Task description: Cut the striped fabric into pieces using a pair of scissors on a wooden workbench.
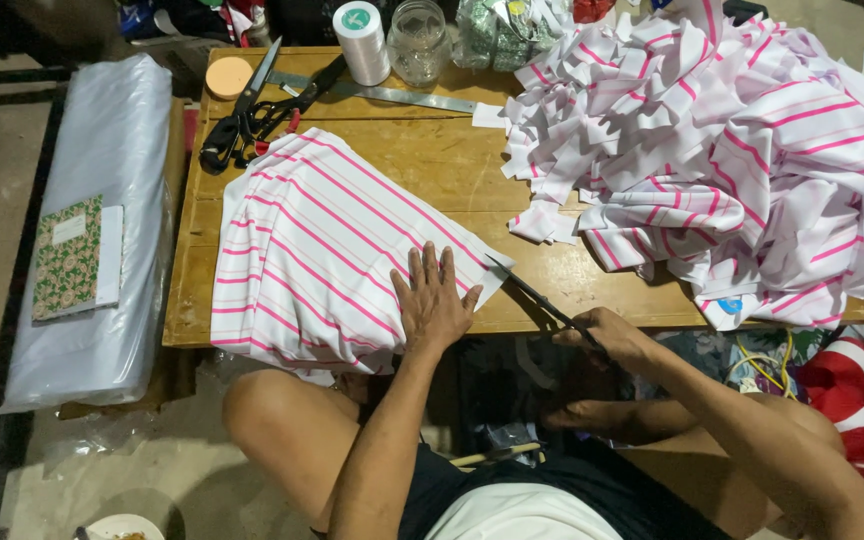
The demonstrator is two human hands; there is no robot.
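Head view: left hand (434, 300) spread flat on striped fabric (322, 250), right hand (607, 335) gripping scissors (537, 297) at fabric's corner. Keep cloth taut w/ palm, cut along the edge.

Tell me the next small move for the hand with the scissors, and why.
Probably close the scissors on the edge of the striped cloth. The right hand holds them with the blades parted and the tip at the cloth's near right corner, while the left hand lies flat on the cloth, pinning it to the wooden table. So a first snip looks ready.
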